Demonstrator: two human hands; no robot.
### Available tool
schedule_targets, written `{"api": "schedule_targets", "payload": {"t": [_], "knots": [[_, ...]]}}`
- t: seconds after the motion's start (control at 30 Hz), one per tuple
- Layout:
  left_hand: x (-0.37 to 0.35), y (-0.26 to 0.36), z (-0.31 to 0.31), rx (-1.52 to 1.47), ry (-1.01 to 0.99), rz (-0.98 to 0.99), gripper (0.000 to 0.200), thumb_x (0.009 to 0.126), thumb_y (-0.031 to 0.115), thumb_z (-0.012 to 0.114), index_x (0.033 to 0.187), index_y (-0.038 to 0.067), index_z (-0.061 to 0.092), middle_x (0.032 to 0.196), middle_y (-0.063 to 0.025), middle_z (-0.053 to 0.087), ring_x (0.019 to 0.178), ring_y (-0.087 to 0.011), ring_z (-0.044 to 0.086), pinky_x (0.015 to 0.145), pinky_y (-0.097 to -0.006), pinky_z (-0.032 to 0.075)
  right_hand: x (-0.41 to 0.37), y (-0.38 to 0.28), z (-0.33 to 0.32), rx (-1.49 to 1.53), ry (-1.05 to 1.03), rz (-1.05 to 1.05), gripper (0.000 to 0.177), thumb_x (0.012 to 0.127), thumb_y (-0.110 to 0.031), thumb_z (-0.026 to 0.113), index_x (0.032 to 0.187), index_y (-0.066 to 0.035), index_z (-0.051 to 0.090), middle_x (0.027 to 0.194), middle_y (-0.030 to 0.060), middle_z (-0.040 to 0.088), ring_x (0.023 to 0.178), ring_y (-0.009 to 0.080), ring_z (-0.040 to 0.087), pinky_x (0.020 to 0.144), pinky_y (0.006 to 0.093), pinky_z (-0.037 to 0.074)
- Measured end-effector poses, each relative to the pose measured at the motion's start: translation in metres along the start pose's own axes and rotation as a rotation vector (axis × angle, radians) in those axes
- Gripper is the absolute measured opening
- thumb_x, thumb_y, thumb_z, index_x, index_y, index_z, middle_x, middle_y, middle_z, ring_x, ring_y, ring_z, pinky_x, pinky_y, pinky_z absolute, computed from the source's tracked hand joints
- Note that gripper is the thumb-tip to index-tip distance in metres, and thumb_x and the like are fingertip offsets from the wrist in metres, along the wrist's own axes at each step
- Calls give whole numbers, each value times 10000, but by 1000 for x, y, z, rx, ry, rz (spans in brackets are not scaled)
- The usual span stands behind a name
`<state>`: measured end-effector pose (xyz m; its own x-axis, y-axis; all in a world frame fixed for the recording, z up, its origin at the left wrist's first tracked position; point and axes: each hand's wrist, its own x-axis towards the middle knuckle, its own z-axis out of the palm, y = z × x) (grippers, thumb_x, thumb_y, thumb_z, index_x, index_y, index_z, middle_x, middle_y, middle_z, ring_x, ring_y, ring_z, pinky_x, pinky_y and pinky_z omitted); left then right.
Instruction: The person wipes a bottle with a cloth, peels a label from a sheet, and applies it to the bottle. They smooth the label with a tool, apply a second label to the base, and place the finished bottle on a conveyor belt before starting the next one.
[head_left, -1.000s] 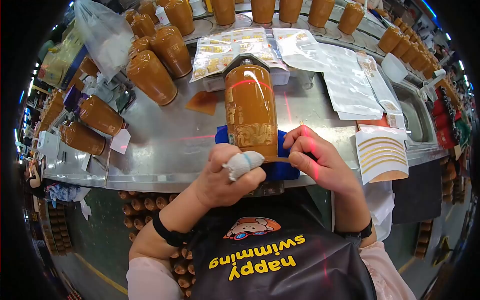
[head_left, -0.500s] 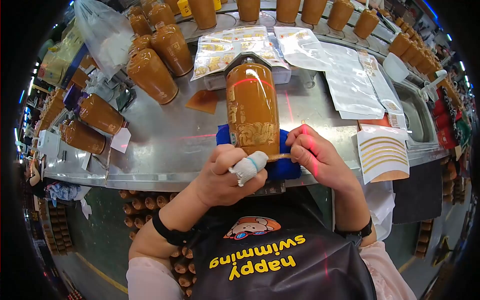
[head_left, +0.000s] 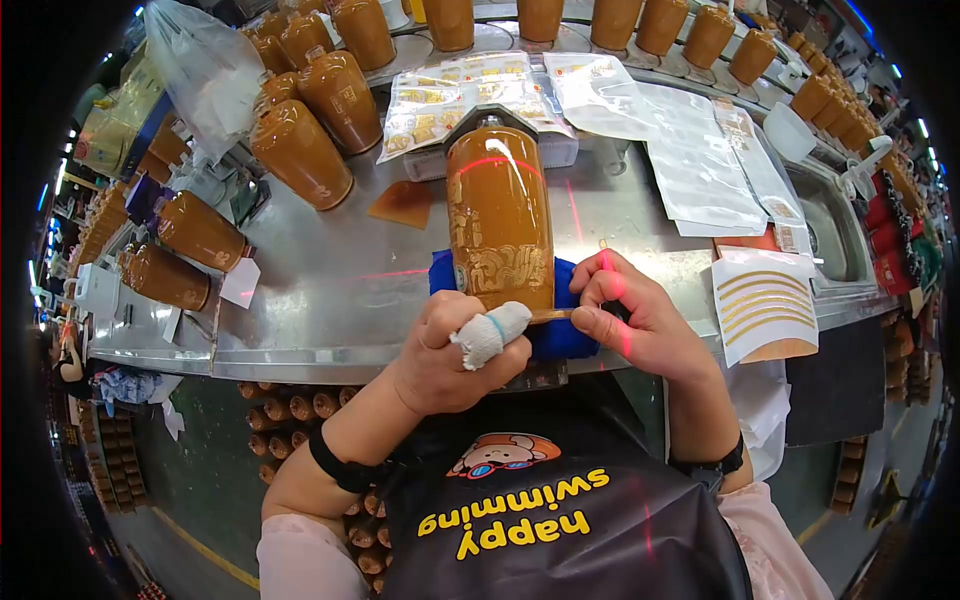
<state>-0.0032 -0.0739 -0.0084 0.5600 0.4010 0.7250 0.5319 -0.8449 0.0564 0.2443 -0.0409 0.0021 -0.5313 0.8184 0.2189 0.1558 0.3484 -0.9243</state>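
A glossy brown bottle [head_left: 500, 210] with gold decoration lies on a blue cloth [head_left: 567, 338], its base toward me and its neck in a dark holder [head_left: 491, 112]. My left hand [head_left: 465, 350], a white cloth wrap [head_left: 492, 335] round a finger, is curled against the base's left side. At the base's right, my right hand [head_left: 625, 315] pinches the free end of a thin gold strip [head_left: 550, 315]. The strip's other end meets the bottle's lower edge. Red laser lines cross the bottle and my right hand.
A white sheet with curved gold strips [head_left: 766, 308] lies at the right, before a sink [head_left: 825, 225]. Clear sticker sheets [head_left: 700, 175] lie behind it. More brown bottles [head_left: 300, 152] stand or lie at the left, and others line a conveyor [head_left: 590, 62] at the back.
The bottle has rolled slightly, shifting its gold pattern. My right thumb and fingertips have moved slightly left and down with the strip. The conveyor bottles have moved right.
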Motion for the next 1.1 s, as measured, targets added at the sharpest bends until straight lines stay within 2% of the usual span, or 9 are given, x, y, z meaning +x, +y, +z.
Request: {"api": "schedule_targets", "payload": {"t": [0.1, 0.2, 0.3, 0.5, 0.6, 0.7, 0.8, 0.9, 1.1], "knots": [[6, -3, 2, 13, 19, 47, 232, 607, 99, 736, 824, 144, 668, 1097, -24, 626, 937, -226, 515, 735, -359, 459, 0, 3, 1, -47, 9, -24, 223, 880, -125, 709, 803, -56, 511, 924, 48, 519, 882, 205, 505, 773, 306, 429], [-4, -3, 2, -28, 20, -28, 239, 603, 116, 730, 833, 149, 673, 1109, -20, 619, 936, -224, 513, 730, -357, 459, 0, 1, 1, -5, 8, -6, 221, 876, -120, 708, 802, -55, 510, 929, 50, 520, 889, 205, 509, 773, 308, 431], [-12, 2, 3, 42, 34, -75, 232, 590, 83, 736, 797, 153, 662, 1036, -46, 601, 890, -250, 492, 716, -378, 407, 0, -1, 1, -24, -2, 15, 219, 875, -119, 707, 802, -56, 510, 933, 54, 521, 900, 206, 514, 775, 309, 434], [-1, -4, 5, 21, 39, 66, 200, 604, 81, 726, 767, 158, 639, 1053, -52, 600, 896, -253, 491, 733, -380, 397, 2, 3, 3, -35, 15, -43, 215, 874, -116, 706, 805, -54, 512, 935, 56, 522, 904, 212, 519, 780, 319, 438], [-10, -1, 6, -60, 36, -62, 205, 596, 89, 724, 772, 155, 643, 1082, -51, 598, 901, -254, 487, 738, -379, 400, 1, 2, 2, -9, 12, -8, 216, 873, -122, 707, 802, -52, 515, 936, 58, 523, 909, 217, 521, 786, 323, 438], [-16, 3, 6, 12, 36, -102, 204, 595, 95, 724, 773, 157, 644, 1062, -46, 587, 900, -253, 482, 728, -379, 396, 1, -2, 2, -39, 0, 25, 216, 872, -130, 706, 798, -52, 519, 939, 62, 524, 917, 222, 520, 795, 326, 437], [-5, 4, 1, 4, 52, -64, 247, 591, 81, 752, 820, 155, 694, 1055, -13, 605, 912, -216, 509, 710, -356, 448, 2, 2, 3, -42, 13, -7, 217, 871, -140, 706, 796, -50, 524, 942, 67, 528, 924, 228, 522, 805, 330, 435], [-1, 0, 2, 50, 12, 14, 254, 591, 82, 753, 827, 157, 696, 1027, -15, 601, 912, -217, 510, 716, -354, 445, 2, 1, 3, -46, 16, -17, 215, 869, -144, 706, 798, -48, 527, 948, 72, 533, 931, 234, 524, 811, 333, 434], [-18, 4, 8, 10, 65, -123, 219, 615, 83, 732, 805, 160, 656, 1083, -41, 593, 891, -258, 488, 716, -377, 396, 2, -3, 2, -65, -13, 36, 216, 873, -151, 702, 799, -49, 527, 955, 77, 535, 938, 238, 526, 816, 336, 434]]}}
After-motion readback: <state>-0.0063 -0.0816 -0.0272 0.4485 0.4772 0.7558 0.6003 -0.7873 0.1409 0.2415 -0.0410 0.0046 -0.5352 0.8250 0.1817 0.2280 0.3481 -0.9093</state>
